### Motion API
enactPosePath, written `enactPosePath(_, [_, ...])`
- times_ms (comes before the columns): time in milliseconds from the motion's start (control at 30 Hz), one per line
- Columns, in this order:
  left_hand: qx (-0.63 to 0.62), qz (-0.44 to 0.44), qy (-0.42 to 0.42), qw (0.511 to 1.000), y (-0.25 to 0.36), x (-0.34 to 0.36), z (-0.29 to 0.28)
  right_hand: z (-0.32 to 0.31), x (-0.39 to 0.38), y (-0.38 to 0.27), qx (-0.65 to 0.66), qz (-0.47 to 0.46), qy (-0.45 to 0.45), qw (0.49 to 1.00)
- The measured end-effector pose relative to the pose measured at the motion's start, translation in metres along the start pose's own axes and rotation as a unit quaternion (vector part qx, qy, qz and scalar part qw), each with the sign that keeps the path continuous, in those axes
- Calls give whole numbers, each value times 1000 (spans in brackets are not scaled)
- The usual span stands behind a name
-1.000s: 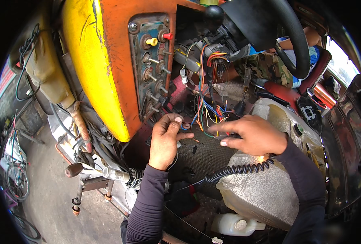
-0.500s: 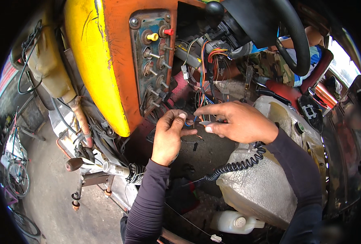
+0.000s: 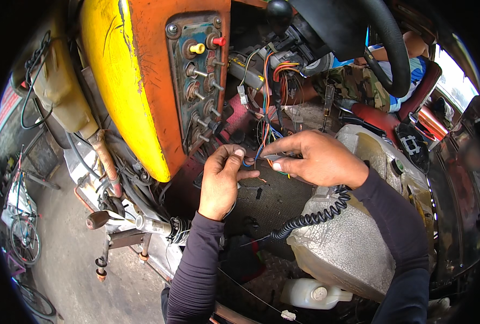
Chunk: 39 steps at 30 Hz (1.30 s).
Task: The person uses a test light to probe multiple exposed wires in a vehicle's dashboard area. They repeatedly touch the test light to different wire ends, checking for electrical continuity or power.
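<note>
My left hand (image 3: 220,184) is closed, with thumb and forefinger pinching a blue wire (image 3: 247,163) whose short length shows beside the thumb tip. Facing it from the right, my right hand (image 3: 329,159) grips a small flat grey blade (image 3: 271,157) between thumb and index finger. The blade lies close to the blue wire; whether they touch I cannot tell. Above both hands hangs a loose bundle of coloured wires (image 3: 267,102), coming down from under the steering wheel (image 3: 397,54). Thin wire ends also show under my right fingers.
A worn orange-and-yellow console (image 3: 148,81) carries a switch panel (image 3: 197,81) on the left. At the right sits a silvery padded cover (image 3: 337,237) with a black coiled cord (image 3: 315,220) across it. A white jug (image 3: 315,294) lies below. Another person's camouflage-clad leg (image 3: 359,86) is behind the wheel.
The whole view has shifted slightly, moving the console a little left. Both hands keep their grips, and my right fingertips sit slightly farther from the left thumb.
</note>
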<state>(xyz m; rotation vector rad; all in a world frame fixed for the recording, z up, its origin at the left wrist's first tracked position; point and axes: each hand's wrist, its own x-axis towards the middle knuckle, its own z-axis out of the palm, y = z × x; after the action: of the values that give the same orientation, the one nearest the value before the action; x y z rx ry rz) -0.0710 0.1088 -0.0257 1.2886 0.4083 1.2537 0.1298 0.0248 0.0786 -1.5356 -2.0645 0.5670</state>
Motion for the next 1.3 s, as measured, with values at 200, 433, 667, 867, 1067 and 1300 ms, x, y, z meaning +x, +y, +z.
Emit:
enactPosePath(200, [-8,4,13,1000,0,-1,1,-17,-10,-8,-57,-68,22,996])
enactPosePath(433, [1,-2,15,1000,-1,1,-4,-95,-82,20,-113,101,-63,986])
enactPosePath(667, [3,-1,15,1000,-1,1,0,-81,-114,151,-432,206,187,858])
enactPosePath(867, [5,1,11,1000,-1,2,-2,-87,-109,126,-443,114,182,870])
enactPosePath(1067, [3,-6,6,1000,0,0,-1,-68,-87,72,-372,17,150,916])
enactPosePath(1300, [10,0,6,1000,-2,2,1,-39,-64,34,-305,-88,163,934])
